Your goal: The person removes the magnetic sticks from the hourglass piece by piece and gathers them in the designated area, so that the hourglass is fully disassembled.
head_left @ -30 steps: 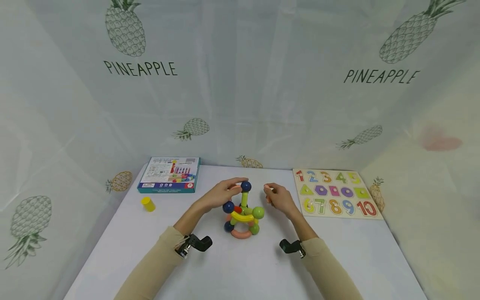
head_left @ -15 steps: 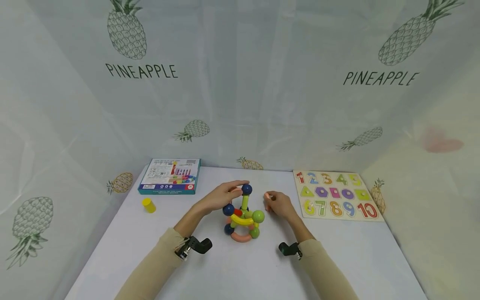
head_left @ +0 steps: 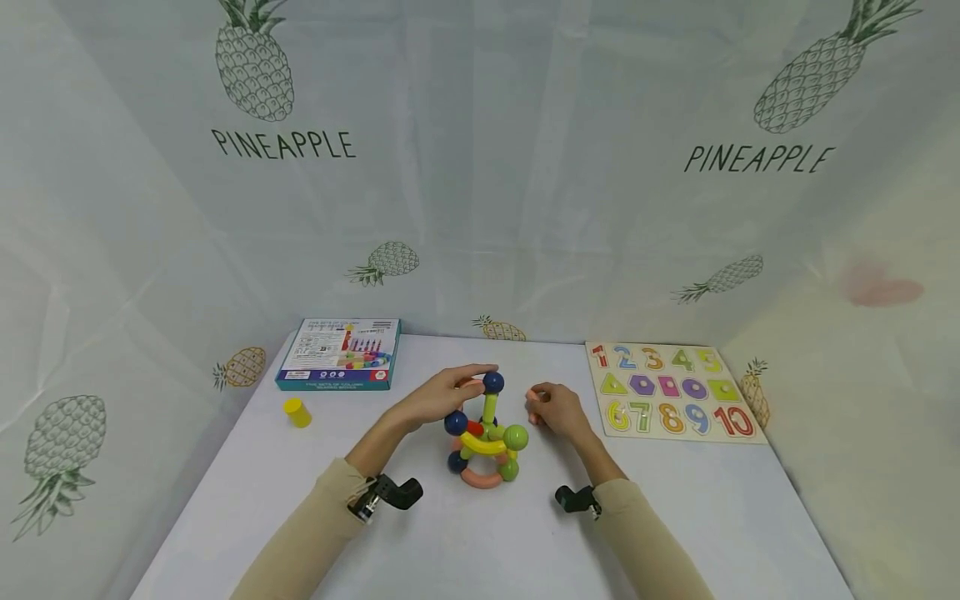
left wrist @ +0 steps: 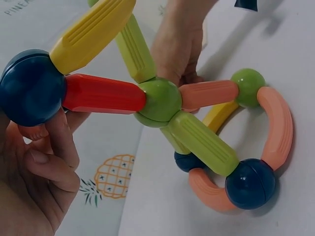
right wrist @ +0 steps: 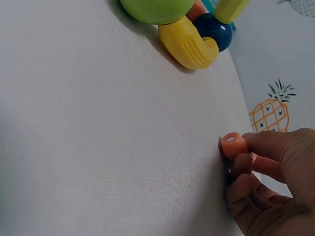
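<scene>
as far as this partly hidden view shows, my left hand pinches the top ball, a blue one, between thumb and forefinger. the toy stands mid-table between my hands. my right hand is clamped on a pink piece, fingers curled, just right of the toy and apart from it. a yellow cylinder is at left, a box far left, a number board far right.

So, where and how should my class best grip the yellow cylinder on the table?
Pinch the yellow cylinder across its round side wall, probably from above or the near side: it appears to stand on end, leaving that wall exposed, and the box lies beyond it.
</scene>
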`<state>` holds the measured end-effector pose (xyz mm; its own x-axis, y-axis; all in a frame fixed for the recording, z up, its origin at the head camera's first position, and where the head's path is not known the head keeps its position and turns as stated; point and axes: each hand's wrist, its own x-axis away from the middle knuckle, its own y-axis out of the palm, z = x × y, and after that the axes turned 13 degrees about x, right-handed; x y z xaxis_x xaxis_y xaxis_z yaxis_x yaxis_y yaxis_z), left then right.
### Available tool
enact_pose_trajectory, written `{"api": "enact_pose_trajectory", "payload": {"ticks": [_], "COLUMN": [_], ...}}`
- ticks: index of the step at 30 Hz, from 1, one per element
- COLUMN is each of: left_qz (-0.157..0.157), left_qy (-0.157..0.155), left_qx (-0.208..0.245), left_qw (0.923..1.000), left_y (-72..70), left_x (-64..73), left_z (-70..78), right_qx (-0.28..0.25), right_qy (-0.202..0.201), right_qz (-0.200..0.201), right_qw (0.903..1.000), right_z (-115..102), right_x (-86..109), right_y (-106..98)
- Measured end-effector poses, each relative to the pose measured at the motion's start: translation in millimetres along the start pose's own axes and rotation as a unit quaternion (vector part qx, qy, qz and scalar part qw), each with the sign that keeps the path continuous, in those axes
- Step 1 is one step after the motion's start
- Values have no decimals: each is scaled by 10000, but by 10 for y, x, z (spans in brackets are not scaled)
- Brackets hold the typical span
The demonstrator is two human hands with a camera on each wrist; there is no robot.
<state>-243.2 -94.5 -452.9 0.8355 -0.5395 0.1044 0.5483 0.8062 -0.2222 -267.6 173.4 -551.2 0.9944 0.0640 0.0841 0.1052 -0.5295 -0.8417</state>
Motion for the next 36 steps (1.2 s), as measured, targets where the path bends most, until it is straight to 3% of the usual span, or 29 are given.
{"api": "enact_pose_trajectory", "payload": {"ticks": [6,13,17,21,23,26,29,36], "left_qz": [47,65,105,126,125,135,111,-6], "left_qy": [-138,-179,-205,-179,-150,-143,-126,-70], "left_qx": [-6,142,161,113,108,117,141,223], "left_qw": [9999,9997,9996,9997,9998,9997,9998,9997], "left_y": [-12,-43,-39,-34,-37,-41,-45,-53], "left_x": [32,50,55,61,60,62,66,50], "left_z": [-9,-51,-59,-56,-55,-51,-46,-50], "right_qx": [-74,-554,-1402,-2057,-1983,-1662,-1358,-1076], "right_qy": [-64,-606,-1132,-1830,-2098,-2299,-2365,-2621], "right_qz": [255,627,197,-438,-591,-644,-540,-218], "right_qw": [9996,9946,9834,9604,9556,9568,9606,9588], "right_z": [-9,-178,-368,-551,-622,-704,-753,-799], "right_x": [8,57,126,209,242,269,282,305], "right_y": [-22,-206,-343,-437,-454,-448,-435,-445]}}
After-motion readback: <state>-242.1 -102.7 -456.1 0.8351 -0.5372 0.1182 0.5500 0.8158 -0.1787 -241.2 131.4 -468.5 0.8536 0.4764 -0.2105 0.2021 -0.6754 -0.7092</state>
